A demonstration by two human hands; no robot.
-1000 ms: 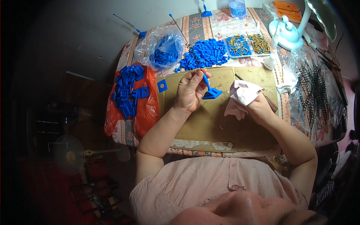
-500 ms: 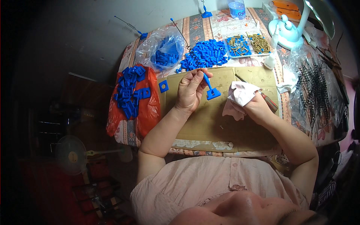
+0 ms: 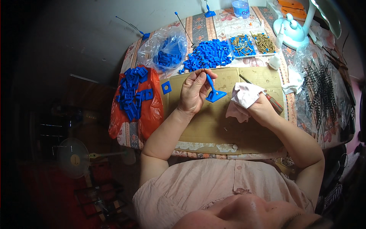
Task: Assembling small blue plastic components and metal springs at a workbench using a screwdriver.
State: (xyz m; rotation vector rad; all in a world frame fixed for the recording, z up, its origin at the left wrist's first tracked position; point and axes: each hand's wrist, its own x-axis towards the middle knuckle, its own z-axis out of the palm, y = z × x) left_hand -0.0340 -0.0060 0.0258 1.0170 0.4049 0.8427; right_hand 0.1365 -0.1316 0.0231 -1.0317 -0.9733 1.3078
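Observation:
Pinched in my left hand [image 3: 195,89] is a black spring wire assembly with a blue stem and base [image 3: 216,94]. Its base hangs at the lower right over the cardboard, and a thin dark wire with a small blue tip [image 3: 176,13] rises to the upper left. My right hand [image 3: 263,109] grips a crumpled white cloth [image 3: 246,95], held apart from the blue base. Beside that hand lies a screwdriver with a red and dark handle [image 3: 275,104], its shaft partly behind the cloth. A square blue plate with a round hole [image 3: 166,87] lies left of my left hand.
Cardboard [image 3: 202,129] covers the table's near middle. Around it are a red bag of blue bases [image 3: 131,91], loose blue stems [image 3: 211,53], a tray of brass-coloured pieces [image 3: 264,42], a small white bottle [image 3: 274,62], black coiled wires [image 3: 320,91] and a lamp [image 3: 291,32].
The blue base has turned in my left hand, so a different face shows, with a small shiny spot on it. The right hand and cloth stay nearly still.

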